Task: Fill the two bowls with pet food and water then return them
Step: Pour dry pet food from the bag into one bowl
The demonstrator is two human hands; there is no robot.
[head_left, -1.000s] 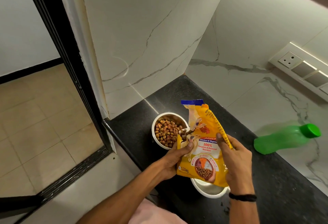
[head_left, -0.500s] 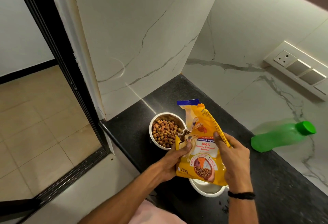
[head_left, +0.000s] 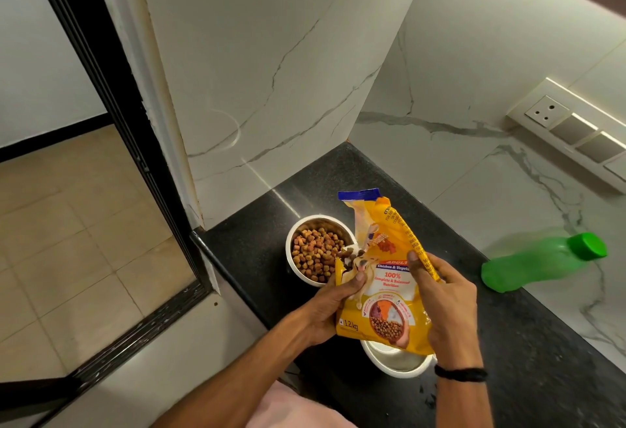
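A yellow pet food bag [head_left: 384, 278] is held upright over the black counter [head_left: 528, 336], its torn corner facing left. My left hand [head_left: 333, 305] grips its lower left side. My right hand [head_left: 443, 299] grips its right edge, thumb on the front. Just left of the bag stands a white bowl [head_left: 316, 249] heaped with brown kibble. A second white bowl [head_left: 394, 361] sits under the bag, mostly hidden, so its contents cannot be told.
A green bottle [head_left: 542, 261] with a green cap lies on its side on the counter against the marble wall at right. A socket panel [head_left: 572, 129] is on that wall. The counter's left edge drops to a tiled floor [head_left: 67, 231] beyond a black door frame.
The bag has stayed in both hands beside the filled bowl, held slightly more upright. Nothing else moved.
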